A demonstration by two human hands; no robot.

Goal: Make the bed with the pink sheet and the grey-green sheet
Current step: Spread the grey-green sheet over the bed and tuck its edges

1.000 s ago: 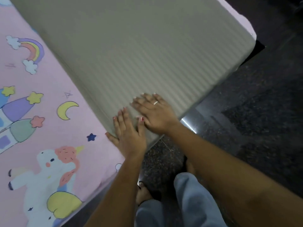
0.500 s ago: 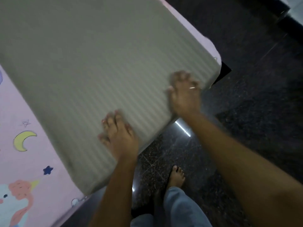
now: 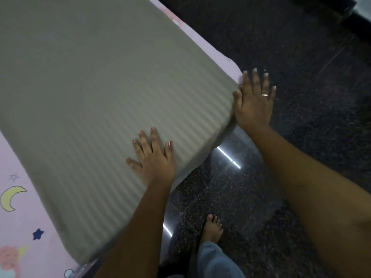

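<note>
Grey-green sheet (image 3: 96, 101) spread over pink sheet (image 3: 18, 227) on bed. Left hand (image 3: 154, 157) flat, fingers spread, pressing near sheet edge. Right hand (image 3: 254, 101) flat, fingers straight, at sheet corner over dark floor (image 3: 301, 57).

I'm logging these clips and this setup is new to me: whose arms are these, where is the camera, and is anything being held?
There is no machine here: these are a person's two bare hands. The camera sits on the person's head and looks forward and down, so the arms reach in from the bottom. On the bed lies a pink sheet with cartoon prints, and a striped grey-green sheet is spread over it. The left hand lies flat on the grey-green sheet near its edge. The right hand, fingers straight, is at that sheet's corner, mostly over the dark floor. Neither hand grips anything.
</note>
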